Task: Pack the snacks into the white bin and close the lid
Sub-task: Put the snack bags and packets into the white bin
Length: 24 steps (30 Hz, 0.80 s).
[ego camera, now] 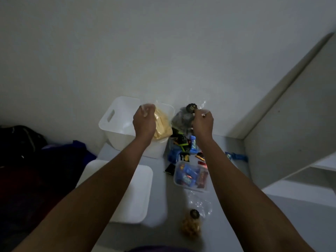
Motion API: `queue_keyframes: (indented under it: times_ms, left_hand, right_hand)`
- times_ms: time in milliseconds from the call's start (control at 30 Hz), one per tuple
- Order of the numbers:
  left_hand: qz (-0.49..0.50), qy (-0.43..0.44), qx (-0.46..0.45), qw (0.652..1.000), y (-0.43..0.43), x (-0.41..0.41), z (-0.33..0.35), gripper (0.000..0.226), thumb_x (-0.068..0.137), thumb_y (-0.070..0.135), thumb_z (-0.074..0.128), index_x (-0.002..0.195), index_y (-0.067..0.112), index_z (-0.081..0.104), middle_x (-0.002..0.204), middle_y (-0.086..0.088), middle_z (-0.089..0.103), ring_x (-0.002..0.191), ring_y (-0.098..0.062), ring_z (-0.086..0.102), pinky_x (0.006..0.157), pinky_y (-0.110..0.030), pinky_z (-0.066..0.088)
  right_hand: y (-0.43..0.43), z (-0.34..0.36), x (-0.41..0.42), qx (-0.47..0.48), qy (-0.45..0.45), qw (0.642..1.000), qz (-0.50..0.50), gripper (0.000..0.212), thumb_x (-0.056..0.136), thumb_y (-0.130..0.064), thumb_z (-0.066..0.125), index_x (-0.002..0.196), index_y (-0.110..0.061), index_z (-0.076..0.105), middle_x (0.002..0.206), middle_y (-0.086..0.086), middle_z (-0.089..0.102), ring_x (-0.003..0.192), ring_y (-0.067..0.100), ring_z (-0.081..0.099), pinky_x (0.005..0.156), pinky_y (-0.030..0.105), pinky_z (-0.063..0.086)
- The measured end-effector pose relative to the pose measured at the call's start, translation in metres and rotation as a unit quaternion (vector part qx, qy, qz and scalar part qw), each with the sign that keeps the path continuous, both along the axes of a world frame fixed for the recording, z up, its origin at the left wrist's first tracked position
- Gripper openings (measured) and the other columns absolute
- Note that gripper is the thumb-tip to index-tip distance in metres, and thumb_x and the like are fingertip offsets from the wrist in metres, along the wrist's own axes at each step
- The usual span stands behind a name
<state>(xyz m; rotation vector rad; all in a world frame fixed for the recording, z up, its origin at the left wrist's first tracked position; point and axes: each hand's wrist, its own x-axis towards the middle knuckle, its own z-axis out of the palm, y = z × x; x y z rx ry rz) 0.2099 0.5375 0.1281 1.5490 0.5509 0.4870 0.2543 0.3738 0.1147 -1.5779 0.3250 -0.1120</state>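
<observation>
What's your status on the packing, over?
Left hand grips clear bag of yellow snacks at open white plastic bin. Right hand grips clear bag with dark contents. Flat white lid, loose wrapped snacks on floor.

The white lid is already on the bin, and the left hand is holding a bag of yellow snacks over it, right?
Not quite. In the head view the white lid lies flat beside the white bin, nearer the person, so the bin is open. The left hand does hold the bag of yellow snacks over it.
</observation>
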Motion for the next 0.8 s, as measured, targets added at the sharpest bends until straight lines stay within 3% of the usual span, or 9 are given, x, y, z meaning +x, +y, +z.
queue_keyframes:
  times_ms: [100, 167, 200, 333, 433, 533, 600, 700, 800]
  left_hand:
    - [-0.018, 0.006, 0.071, 0.997, 0.040, 0.028, 0.011, 0.028, 0.092, 0.038, 0.058, 0.104, 0.015, 0.068, 0.104, -0.002, 0.063, 0.094, -0.016, 0.058, 0.081, -0.023, 0.043]
    - [-0.036, 0.020, 0.101, 0.994, 0.066, 0.044, 0.012, 0.021, 0.092, 0.032, 0.059, 0.099, 0.013, 0.067, 0.099, -0.001, 0.062, 0.085, -0.012, 0.057, 0.072, -0.015, 0.041]
    - [-0.039, 0.031, 0.108, 0.993, 0.077, 0.050, 0.011, 0.016, 0.091, 0.030, 0.060, 0.094, 0.015, 0.066, 0.098, 0.000, 0.063, 0.082, -0.011, 0.057, 0.068, -0.014, 0.042]
    - [-0.080, 0.110, 0.124, 0.983, 0.114, 0.076, -0.014, 0.010, 0.086, 0.028, 0.061, 0.078, 0.023, 0.057, 0.089, 0.000, 0.061, 0.084, -0.023, 0.059, 0.081, -0.036, 0.052]
    - [-0.132, 0.168, 0.111, 0.971, 0.123, 0.095, -0.042, 0.024, 0.093, 0.032, 0.054, 0.105, 0.013, 0.061, 0.095, -0.002, 0.059, 0.090, -0.027, 0.060, 0.088, -0.039, 0.052]
    - [-0.191, 0.213, 0.089, 0.954, 0.123, 0.110, -0.072, 0.031, 0.095, 0.029, 0.051, 0.116, 0.008, 0.059, 0.105, -0.005, 0.058, 0.097, -0.027, 0.058, 0.086, -0.034, 0.047]
    - [-0.243, 0.234, 0.076, 0.938, 0.120, 0.120, -0.093, 0.026, 0.092, 0.024, 0.054, 0.108, 0.005, 0.062, 0.104, -0.009, 0.063, 0.097, -0.029, 0.062, 0.080, -0.033, 0.048]
    - [-0.301, 0.246, 0.074, 0.919, 0.113, 0.135, -0.116, 0.015, 0.088, 0.018, 0.061, 0.099, 0.008, 0.063, 0.099, -0.009, 0.066, 0.096, -0.030, 0.064, 0.080, -0.035, 0.051]
    - [-0.328, 0.234, 0.057, 0.913, 0.107, 0.145, -0.132, 0.032, 0.085, 0.015, 0.070, 0.116, 0.013, 0.063, 0.109, -0.002, 0.062, 0.099, -0.020, 0.058, 0.089, -0.034, 0.050]
  right_hand:
    - [0.046, 0.014, 0.019, -0.003, 0.001, 1.000, 0.029, 0.024, 0.085, -0.035, 0.061, 0.101, -0.018, 0.060, 0.099, 0.010, 0.070, 0.085, 0.027, 0.073, 0.068, 0.049, 0.063]
    - [0.076, 0.015, 0.031, -0.008, 0.011, 0.999, 0.043, 0.028, 0.085, -0.036, 0.056, 0.104, -0.016, 0.060, 0.100, 0.012, 0.069, 0.079, 0.028, 0.074, 0.060, 0.048, 0.062]
    - [0.089, 0.014, 0.036, -0.016, 0.016, 0.999, 0.045, 0.027, 0.088, -0.035, 0.052, 0.106, -0.016, 0.059, 0.101, 0.011, 0.068, 0.080, 0.028, 0.073, 0.060, 0.048, 0.062]
    - [0.132, -0.003, 0.051, -0.033, 0.074, 0.996, 0.047, 0.024, 0.096, -0.032, 0.042, 0.105, -0.017, 0.058, 0.093, 0.006, 0.064, 0.086, 0.030, 0.069, 0.065, 0.050, 0.062]
    - [0.150, -0.028, 0.059, -0.029, 0.126, 0.991, 0.043, 0.022, 0.096, -0.030, 0.040, 0.087, -0.021, 0.058, 0.100, 0.012, 0.065, 0.096, 0.034, 0.065, 0.074, 0.056, 0.059]
    - [0.158, -0.055, 0.067, -0.036, 0.186, 0.981, 0.037, 0.023, 0.097, -0.025, 0.038, 0.081, -0.021, 0.054, 0.102, 0.015, 0.065, 0.101, 0.034, 0.062, 0.087, 0.058, 0.053]
    - [0.158, -0.074, 0.075, -0.032, 0.213, 0.976, 0.022, 0.023, 0.097, -0.022, 0.038, 0.086, -0.016, 0.058, 0.106, 0.025, 0.064, 0.096, 0.033, 0.062, 0.084, 0.051, 0.054]
    - [0.156, -0.097, 0.088, -0.014, 0.229, 0.973, 0.013, 0.029, 0.097, -0.015, 0.039, 0.103, 0.003, 0.061, 0.094, 0.036, 0.057, 0.072, 0.026, 0.051, 0.062, 0.032, 0.044]
    - [0.156, -0.113, 0.099, -0.006, 0.253, 0.967, 0.010, 0.029, 0.096, -0.022, 0.040, 0.093, -0.006, 0.064, 0.078, 0.015, 0.053, 0.066, 0.021, 0.048, 0.059, 0.027, 0.037]
